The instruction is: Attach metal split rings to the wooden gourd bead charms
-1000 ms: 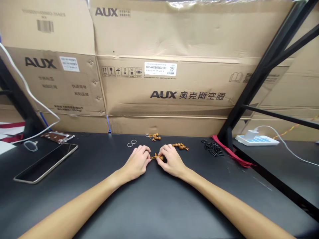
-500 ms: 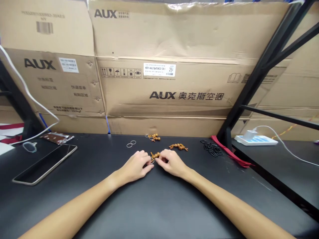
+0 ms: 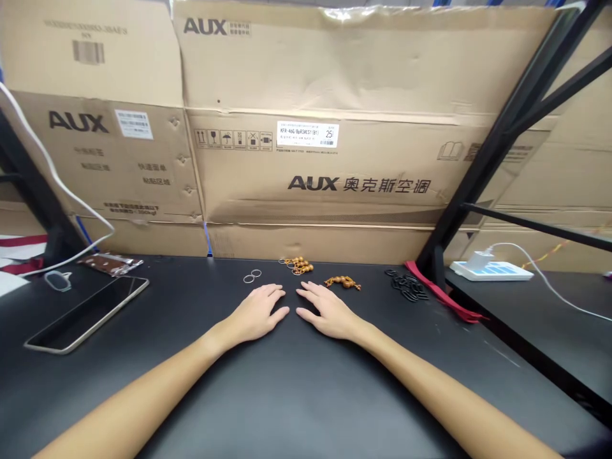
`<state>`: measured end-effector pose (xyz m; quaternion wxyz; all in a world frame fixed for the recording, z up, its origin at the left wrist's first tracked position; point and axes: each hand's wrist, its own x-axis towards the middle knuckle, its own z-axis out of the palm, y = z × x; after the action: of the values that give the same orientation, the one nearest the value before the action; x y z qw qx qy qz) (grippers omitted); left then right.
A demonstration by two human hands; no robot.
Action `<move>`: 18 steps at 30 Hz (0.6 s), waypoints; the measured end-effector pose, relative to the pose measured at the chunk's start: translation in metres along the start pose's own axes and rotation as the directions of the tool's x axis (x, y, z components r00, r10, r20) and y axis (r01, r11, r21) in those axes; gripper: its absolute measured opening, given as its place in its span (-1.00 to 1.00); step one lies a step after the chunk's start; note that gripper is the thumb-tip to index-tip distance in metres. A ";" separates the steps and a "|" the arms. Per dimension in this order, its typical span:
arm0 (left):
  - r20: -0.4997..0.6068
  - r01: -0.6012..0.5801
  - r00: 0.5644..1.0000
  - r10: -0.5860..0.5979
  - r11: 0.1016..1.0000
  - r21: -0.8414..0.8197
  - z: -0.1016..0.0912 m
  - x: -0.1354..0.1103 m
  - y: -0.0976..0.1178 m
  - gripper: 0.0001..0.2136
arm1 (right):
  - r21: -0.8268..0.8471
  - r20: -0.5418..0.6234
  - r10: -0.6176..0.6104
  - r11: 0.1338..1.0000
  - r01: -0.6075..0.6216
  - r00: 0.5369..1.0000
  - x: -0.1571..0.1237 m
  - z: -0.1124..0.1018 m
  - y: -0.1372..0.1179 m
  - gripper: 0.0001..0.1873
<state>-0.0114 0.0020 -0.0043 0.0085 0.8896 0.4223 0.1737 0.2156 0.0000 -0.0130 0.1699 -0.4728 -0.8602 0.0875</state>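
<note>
My left hand (image 3: 259, 310) lies flat on the black table (image 3: 296, 395) with its fingers stretched out and nothing in it. Beside it, my right hand (image 3: 324, 308) rests flat and open too, thumbs almost meeting. Just beyond the fingertips lie small brown wooden gourd charms: one cluster with metal rings (image 3: 297, 264) near the cardboard, another charm (image 3: 342, 282) right of my right hand's fingers. Two loose metal rings (image 3: 252, 275) sit ahead of my left hand.
Large AUX cardboard boxes (image 3: 315, 159) wall off the back. A tablet (image 3: 88, 312) and a small packet (image 3: 111, 263) lie at the left. Black loops (image 3: 408, 284) and red cloth (image 3: 447, 294) sit by a black metal frame post (image 3: 482, 172). A white power strip (image 3: 490, 269) is at the right.
Both hands were pinching a gourd charm between them; now they have let go and lie flat. The cluster of charms near the cardboard looks larger than before.
</note>
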 end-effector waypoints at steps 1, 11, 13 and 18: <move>0.000 0.000 1.000 0.000 1.000 -0.004 0.000 0.000 0.000 -0.60 | 0.003 0.003 0.001 1.000 -0.001 1.000 0.000 0.000 0.000 -0.38; -0.016 -0.015 1.000 0.015 1.000 0.001 -0.001 0.000 0.001 -0.61 | 0.000 -0.026 -0.017 1.000 0.017 1.000 0.000 0.001 0.000 -0.42; -0.005 -0.012 1.000 0.012 1.000 0.005 -0.002 0.001 0.001 -0.61 | 0.001 -0.034 -0.022 1.000 0.022 0.999 0.000 0.002 0.000 -0.42; 0.004 -0.007 1.000 0.007 1.000 -0.003 -0.003 0.001 0.002 -0.62 | -0.002 -0.037 -0.024 1.000 0.024 0.999 0.000 0.001 0.000 -0.43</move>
<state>-0.0100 0.0009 -0.0008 0.0100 0.8914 0.4188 0.1727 0.2152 0.0003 -0.0144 0.1866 -0.4642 -0.8625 0.0759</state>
